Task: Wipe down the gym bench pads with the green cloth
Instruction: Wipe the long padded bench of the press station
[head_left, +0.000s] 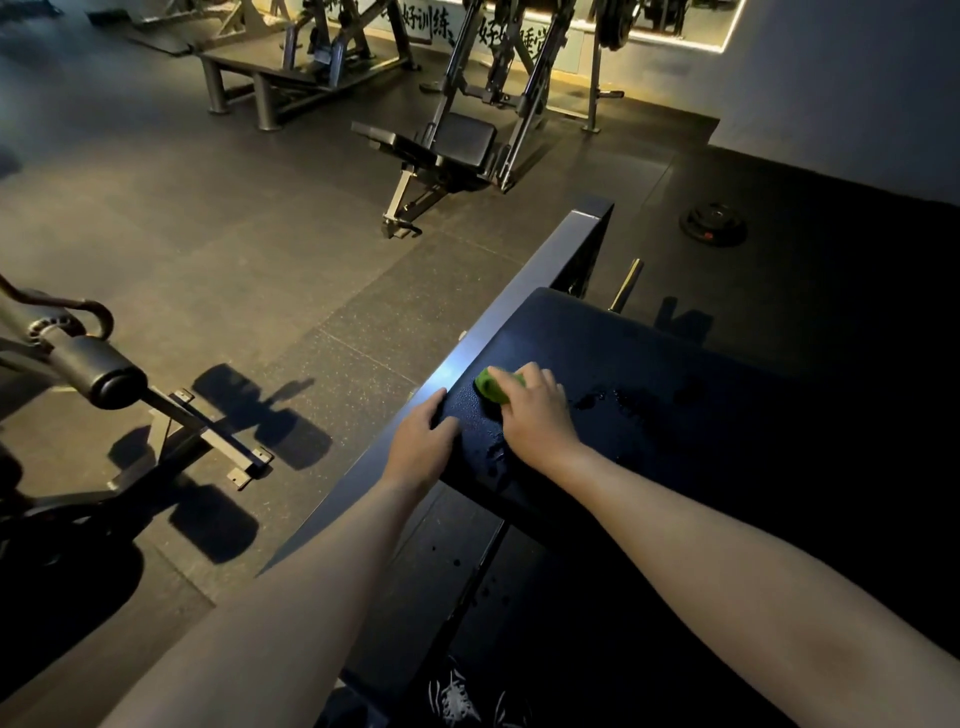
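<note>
A dark padded bench pad (649, 374) fills the right middle of the view, wet with droplets near its left end. My right hand (537, 410) grips a folded green cloth (493, 385) and presses it onto the pad near the left edge. Only the cloth's left part shows past my fingers. My left hand (423, 441) rests on the pad's left edge beside the grey metal frame rail (519, 296), thumb on top and fingers curled over the side.
A lower dark pad (447, 561) with droplets lies below my arms. An adjustable bench (447, 145) and racks stand beyond on the rubber floor. A weight plate (712, 224) lies on the floor at right. A barbell sleeve and stand (104, 374) are at left.
</note>
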